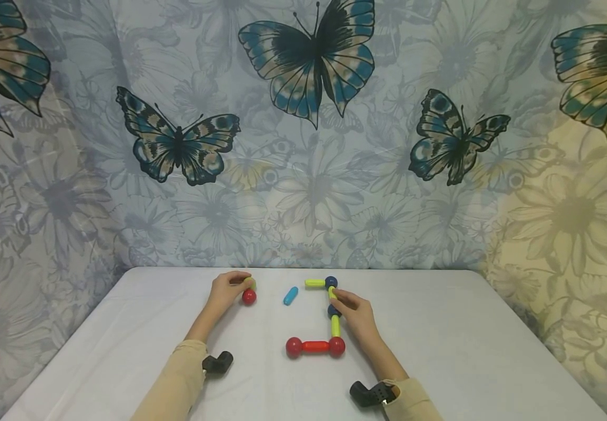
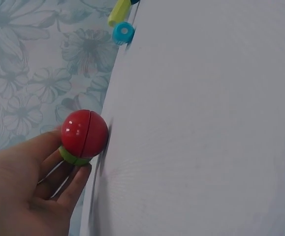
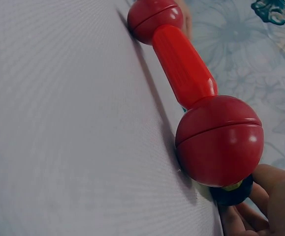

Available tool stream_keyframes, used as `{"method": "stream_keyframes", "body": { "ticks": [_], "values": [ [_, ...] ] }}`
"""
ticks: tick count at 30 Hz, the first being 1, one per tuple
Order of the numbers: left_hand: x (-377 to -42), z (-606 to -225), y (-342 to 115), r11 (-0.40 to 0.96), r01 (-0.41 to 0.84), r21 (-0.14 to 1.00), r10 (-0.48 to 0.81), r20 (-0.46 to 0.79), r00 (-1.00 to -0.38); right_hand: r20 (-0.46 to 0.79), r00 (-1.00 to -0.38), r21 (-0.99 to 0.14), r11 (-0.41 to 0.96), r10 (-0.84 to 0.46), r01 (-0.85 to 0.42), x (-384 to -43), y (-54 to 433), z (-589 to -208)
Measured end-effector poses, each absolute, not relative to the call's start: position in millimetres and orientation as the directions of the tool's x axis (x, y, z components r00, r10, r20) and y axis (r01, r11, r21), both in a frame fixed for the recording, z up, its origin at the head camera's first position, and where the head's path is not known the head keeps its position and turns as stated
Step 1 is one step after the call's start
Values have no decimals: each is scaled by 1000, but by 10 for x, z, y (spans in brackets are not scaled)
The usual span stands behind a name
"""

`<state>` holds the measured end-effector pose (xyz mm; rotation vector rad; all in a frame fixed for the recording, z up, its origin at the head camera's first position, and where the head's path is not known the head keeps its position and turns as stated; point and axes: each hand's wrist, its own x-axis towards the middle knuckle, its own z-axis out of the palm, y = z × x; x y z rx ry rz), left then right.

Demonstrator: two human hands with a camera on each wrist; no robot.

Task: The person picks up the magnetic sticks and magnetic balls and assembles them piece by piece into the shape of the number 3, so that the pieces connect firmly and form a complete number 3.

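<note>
My left hand [image 1: 224, 292] pinches a yellow-green stick [image 1: 251, 282] that has a red ball [image 1: 249, 297] at its near end. In the left wrist view the ball [image 2: 84, 133] hides most of that stick. On the right, my right hand [image 1: 358, 316] grips the yellow-green stick [image 1: 332, 292] between two dark blue balls, the far ball [image 1: 331, 283] and the near ball [image 1: 334, 311], which the fingers partly cover. This stick belongs to a joined chain: another yellow-green stick [image 1: 314, 283] points left at the far end, and a further one [image 1: 335, 326] runs down to a red ball [image 1: 337, 347].
From that near corner a red stick [image 1: 316, 347] leads left to another red ball [image 1: 294, 348]. A loose blue stick [image 1: 290, 296] lies on the white table [image 1: 430, 327] between the hands. Behind the table hangs a butterfly-patterned cloth [image 1: 314, 193].
</note>
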<state>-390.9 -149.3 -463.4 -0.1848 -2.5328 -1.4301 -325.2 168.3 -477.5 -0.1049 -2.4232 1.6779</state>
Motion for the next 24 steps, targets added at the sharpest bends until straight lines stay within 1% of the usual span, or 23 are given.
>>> {"method": "stream_keyframes", "body": {
  "ticks": [5, 11, 16, 24],
  "values": [
    [-3914, -4607, -1487, 504, 227, 833, -9, 268, -963, 115, -979, -933, 358, 167, -48, -3250, 1687, -4773],
    [-3926, -4558, -1446, 448, 233, 863, -8, 265, -964, 118, -980, -934, 352, 163, -54, -3257, 1695, -4779],
    [-3928, -4497, -1362, 448, 241, 861, -12, 276, -961, 130, -978, -933, 353, 162, -66, -3257, 1698, -4795],
    [-3912, -4395, -1206, 436, 235, 869, 5, 258, -966, 108, -979, -936, 351, 174, -41, -3247, 1685, -4774]
  ]
}}
